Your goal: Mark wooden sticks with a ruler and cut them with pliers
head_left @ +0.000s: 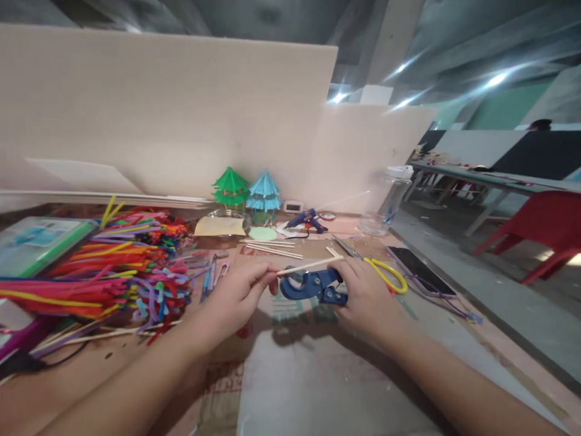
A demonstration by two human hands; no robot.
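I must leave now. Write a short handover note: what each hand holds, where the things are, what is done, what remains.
Left hand: pinches one end of a thin wooden stick.
Right hand: grips a blue cutter; the stick lies across its jaw.
Nearby: more sticks, yellow-handled scissors, a glue gun, pipe cleaners.
Done: two small paper pagodas stand at the back.
Left: this stick looks uncut.

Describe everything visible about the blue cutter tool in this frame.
The blue cutter is a small hand tool with a rounded, hooked head at its left end and a blue body that looks like plastic or painted metal. The right hand grips its handle end, hiding that part. It is held just above the table, lying roughly level. A thin wooden stick, pinched by the left hand, passes over the head; whether the blade touches it cannot be told.
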